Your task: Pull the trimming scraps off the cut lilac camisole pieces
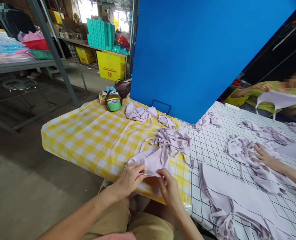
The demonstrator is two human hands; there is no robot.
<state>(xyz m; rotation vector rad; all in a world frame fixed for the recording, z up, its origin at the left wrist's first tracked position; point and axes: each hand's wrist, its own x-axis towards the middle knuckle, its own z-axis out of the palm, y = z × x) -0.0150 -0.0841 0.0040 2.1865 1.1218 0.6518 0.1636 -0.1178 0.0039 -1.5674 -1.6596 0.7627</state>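
Note:
A pale lilac strappy garment (151, 160) lies at the near edge of the table, its lower hem pulled between my two hands. My left hand (130, 176) is closed on the hem's left part, thumb and fingers pinching the cloth. The right part of the hem sits in the pinch of my right hand (168, 185). Just beyond is a crumpled heap of the same lilac garments (174, 140), with thin straps trailing from it. Smaller lilac pieces (140, 112) lie farther back on the yellow checked tablecloth (87, 140).
A large blue board (188, 56) stands at the table's back. To the right, a neat stack of lilac garments (243, 196) lies on a white grid cloth (205, 146). A co-worker's hand (263, 156) rests on another heap; a person opposite holds up a lilac garment (279, 99). Tape (114, 105) sits back left.

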